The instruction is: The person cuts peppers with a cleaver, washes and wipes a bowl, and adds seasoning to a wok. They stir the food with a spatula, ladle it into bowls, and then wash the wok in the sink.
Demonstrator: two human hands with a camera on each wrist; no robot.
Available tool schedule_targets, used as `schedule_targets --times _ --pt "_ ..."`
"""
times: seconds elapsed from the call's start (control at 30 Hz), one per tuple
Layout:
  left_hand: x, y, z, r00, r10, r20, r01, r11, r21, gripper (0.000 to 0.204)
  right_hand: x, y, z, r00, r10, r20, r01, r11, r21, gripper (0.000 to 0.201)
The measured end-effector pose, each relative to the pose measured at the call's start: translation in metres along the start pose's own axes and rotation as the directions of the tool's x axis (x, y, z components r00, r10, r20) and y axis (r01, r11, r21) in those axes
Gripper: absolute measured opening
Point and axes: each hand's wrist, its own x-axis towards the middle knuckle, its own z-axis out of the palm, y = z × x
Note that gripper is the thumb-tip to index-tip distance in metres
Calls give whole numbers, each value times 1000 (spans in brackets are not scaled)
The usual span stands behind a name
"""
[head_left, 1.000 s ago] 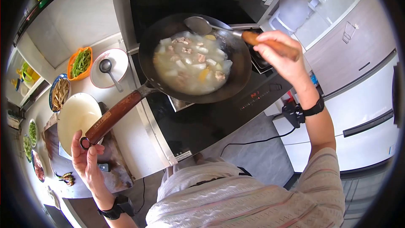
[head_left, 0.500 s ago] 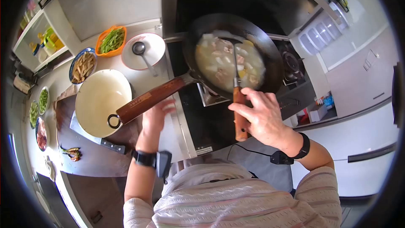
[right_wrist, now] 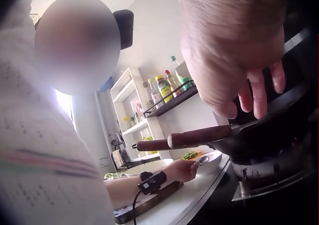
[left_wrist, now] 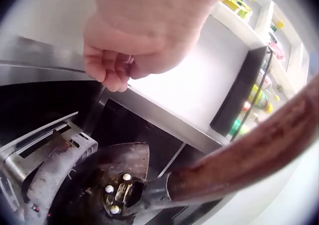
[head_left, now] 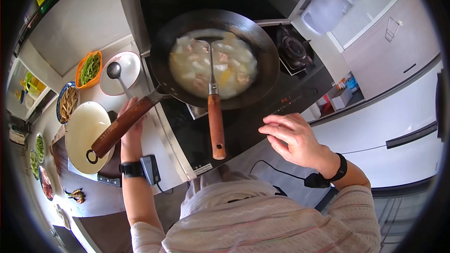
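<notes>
A wok on the stove holds cloudy broth with meat chunks and pale pieces. A wok spatula lies in it, blade in the broth, wooden handle over the near rim. My right hand is held right of that handle, apart from it, with nothing in its fingers. Beneath and past the wok's wooden handle, my left hand reaches to a metal ladle in a white bowl. Its curled fingers pinch the end of the ladle's handle, mostly hidden by the hand.
A cream enamel pot stands on a board beside a knife. Green stalks fill an orange basket; brown strips lie on a blue-rimmed plate. A second burner is right of the wok.
My right hand stirs with the spatula, then lets go of it and draws away right. My left hand moves from the wok handle's end, under it, to the ladle.
</notes>
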Motion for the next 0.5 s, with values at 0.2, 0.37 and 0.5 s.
schedule_targets --times 0.2,0.37,0.5 --pt "-113 29 60 976 -208 -66 210 977 21 17 -26 14 24 990 -116 76 97 972 214 21" --pt "-222 36 84 911 -410 -51 408 912 -37 14 -15 -7 59 893 -368 260 196 837 511 26" --pt "-275 34 95 805 -592 21 592 806 24 11 -6 -32 84 761 -566 316 244 702 669 39"
